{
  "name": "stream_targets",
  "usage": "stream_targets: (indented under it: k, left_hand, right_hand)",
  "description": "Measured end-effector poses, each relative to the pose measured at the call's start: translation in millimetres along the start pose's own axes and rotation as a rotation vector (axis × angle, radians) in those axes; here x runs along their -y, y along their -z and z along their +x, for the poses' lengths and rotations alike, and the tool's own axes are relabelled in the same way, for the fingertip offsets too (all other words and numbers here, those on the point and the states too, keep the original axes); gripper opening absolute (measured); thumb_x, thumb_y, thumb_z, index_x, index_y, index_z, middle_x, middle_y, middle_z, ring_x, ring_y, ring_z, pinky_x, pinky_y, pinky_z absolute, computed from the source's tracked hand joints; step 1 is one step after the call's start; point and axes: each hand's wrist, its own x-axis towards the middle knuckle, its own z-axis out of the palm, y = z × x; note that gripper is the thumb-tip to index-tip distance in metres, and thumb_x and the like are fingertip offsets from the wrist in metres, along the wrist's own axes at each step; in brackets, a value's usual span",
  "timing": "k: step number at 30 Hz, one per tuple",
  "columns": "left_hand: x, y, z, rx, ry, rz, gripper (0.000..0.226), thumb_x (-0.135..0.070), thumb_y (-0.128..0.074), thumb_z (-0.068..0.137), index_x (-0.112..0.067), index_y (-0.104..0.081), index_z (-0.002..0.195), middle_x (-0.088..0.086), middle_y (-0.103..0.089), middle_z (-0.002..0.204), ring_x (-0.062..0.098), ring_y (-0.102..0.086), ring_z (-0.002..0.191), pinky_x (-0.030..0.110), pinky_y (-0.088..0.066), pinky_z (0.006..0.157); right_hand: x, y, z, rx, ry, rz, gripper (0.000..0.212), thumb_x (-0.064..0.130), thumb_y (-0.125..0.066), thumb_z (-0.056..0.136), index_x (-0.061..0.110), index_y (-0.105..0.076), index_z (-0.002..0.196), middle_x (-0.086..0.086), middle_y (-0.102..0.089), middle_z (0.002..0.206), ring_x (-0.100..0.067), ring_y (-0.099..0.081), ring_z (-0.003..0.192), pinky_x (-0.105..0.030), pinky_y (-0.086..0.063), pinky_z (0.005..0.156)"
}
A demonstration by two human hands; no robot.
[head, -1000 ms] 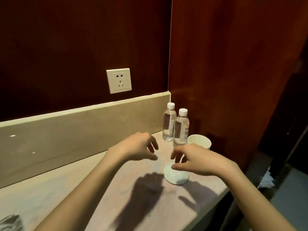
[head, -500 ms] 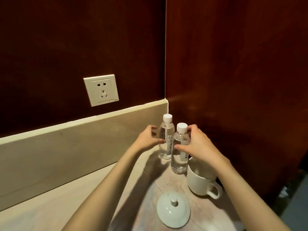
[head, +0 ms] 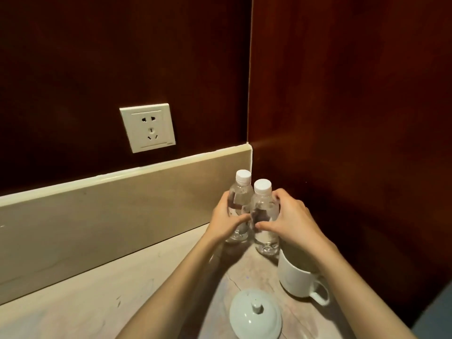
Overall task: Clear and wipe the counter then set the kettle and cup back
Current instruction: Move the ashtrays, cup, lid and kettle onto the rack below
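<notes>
Since a moment ago both hands have gone from hovering over the lid to wrapping round the two water bottles in the corner.

Nearest the camera, the pale lid (head: 255, 316) with its small knob lies flat on the surface (head: 102, 289), touched by nothing. Just beyond it to the right stands the white cup (head: 299, 277), upright, handle turned toward the camera, partly under the right forearm. The kettle is not in view.

Further in, the right hand (head: 291, 217) has its fingers curled round the nearer bottle (head: 264, 211), thumb across the front. The left hand (head: 226, 220) grips the farther bottle (head: 241, 192) the same way. Both bottles appear to stand on the surface, though their bases are hard to read through the clear plastic. Behind them run the beige backsplash (head: 122, 206), a wall socket (head: 147, 127) and dark wood panelling (head: 342, 94).

By my reading this is the clearing step, with wiping and resetting not yet done.

The likeliest slip is at the cup: the right forearm passes directly over its rim, so drawing the bottle back low could catch it and tip it toward the edge. The bottles stand touching or nearly so, and lifting one crookedly could knock the other. Smooth plastic may also slide in a loose grip.
</notes>
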Motion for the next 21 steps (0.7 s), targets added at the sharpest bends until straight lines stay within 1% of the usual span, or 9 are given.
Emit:
stream_targets:
  k: [3,5,8,9,11,14,17,19,21]
  left_hand:
    - [-12,37,-23,-0.013,0.005,-0.009,0.061,-0.008,-0.082,0.07,-0.017,-0.051,0.122,0.001,-0.065,0.115,0.013,-0.064,0.103,0.028,-0.052,0.089]
    - [-25,67,-44,-0.028,0.021,-0.014,0.059,-0.008,-0.081,0.07,-0.016,-0.053,0.12,0.001,-0.067,0.113,0.011,-0.066,0.1,0.026,-0.053,0.086]
    - [-51,110,-84,-0.041,0.026,-0.004,0.049,-0.006,-0.081,0.069,-0.022,-0.057,0.11,-0.004,-0.07,0.103,0.005,-0.068,0.091,0.019,-0.054,0.075]
    - [-59,123,-99,-0.046,0.032,0.006,0.047,-0.006,-0.081,0.069,-0.025,-0.058,0.105,-0.006,-0.07,0.101,0.003,-0.067,0.089,0.018,-0.053,0.072]
    - [-70,148,-130,-0.059,0.052,0.021,0.046,-0.006,-0.081,0.068,-0.029,-0.059,0.101,-0.007,-0.071,0.097,0.003,-0.067,0.089,0.019,-0.051,0.073]
    - [-82,179,-176,-0.095,0.067,0.048,0.045,-0.006,-0.081,0.068,-0.029,-0.06,0.1,-0.009,-0.072,0.092,0.0,-0.067,0.084,0.016,-0.049,0.067]
    - [-87,205,-226,-0.172,0.088,0.042,0.045,-0.002,-0.081,0.066,-0.026,-0.061,0.098,-0.008,-0.073,0.087,0.0,-0.068,0.078,0.012,-0.048,0.062]
    - [-90,222,-258,-0.222,0.108,0.036,0.047,-0.004,-0.083,0.063,-0.025,-0.062,0.099,-0.005,-0.073,0.088,0.006,-0.069,0.082,0.017,-0.051,0.068]
    - [-94,237,-291,-0.247,0.13,0.039,0.051,-0.013,-0.084,0.058,-0.025,-0.062,0.102,-0.005,-0.074,0.092,0.009,-0.07,0.088,0.024,-0.053,0.077]
  right_hand:
    - [16,0,-7,-0.063,0.097,0.134,0.06,0.03,-0.086,0.064,0.027,-0.049,0.112,0.012,-0.06,0.102,-0.011,-0.056,0.094,-0.027,-0.043,0.077]
    - [29,-4,-15,-0.074,0.15,0.281,0.061,0.03,-0.087,0.063,0.027,-0.051,0.113,0.013,-0.062,0.107,-0.009,-0.057,0.098,-0.029,-0.047,0.084]
    - [53,-11,-34,-0.04,0.233,0.441,0.068,0.049,-0.084,0.056,0.03,-0.055,0.114,0.011,-0.065,0.114,-0.011,-0.059,0.109,-0.039,-0.049,0.096]
    - [62,-14,-42,-0.023,0.265,0.486,0.068,0.054,-0.082,0.054,0.031,-0.056,0.113,0.011,-0.066,0.113,-0.011,-0.06,0.109,-0.042,-0.049,0.096]
    - [83,-20,-58,0.006,0.321,0.549,0.067,0.056,-0.083,0.054,0.033,-0.058,0.112,0.013,-0.067,0.11,-0.008,-0.06,0.108,-0.042,-0.05,0.095]
    - [117,-28,-86,0.077,0.397,0.574,0.064,0.056,-0.079,0.055,0.036,-0.059,0.112,0.017,-0.066,0.109,-0.002,-0.059,0.106,-0.031,-0.049,0.091]
    - [148,-38,-117,0.173,0.473,0.612,0.057,0.048,-0.079,0.056,0.037,-0.059,0.109,0.017,-0.068,0.104,0.0,-0.062,0.099,-0.016,-0.05,0.079]
    - [165,-46,-139,0.229,0.513,0.649,0.058,0.044,-0.079,0.056,0.036,-0.06,0.11,0.016,-0.069,0.102,-0.002,-0.064,0.097,-0.016,-0.052,0.078]
    - [179,-54,-161,0.274,0.538,0.674,0.061,0.045,-0.08,0.056,0.034,-0.06,0.112,0.014,-0.069,0.104,-0.003,-0.064,0.098,-0.019,-0.053,0.08]
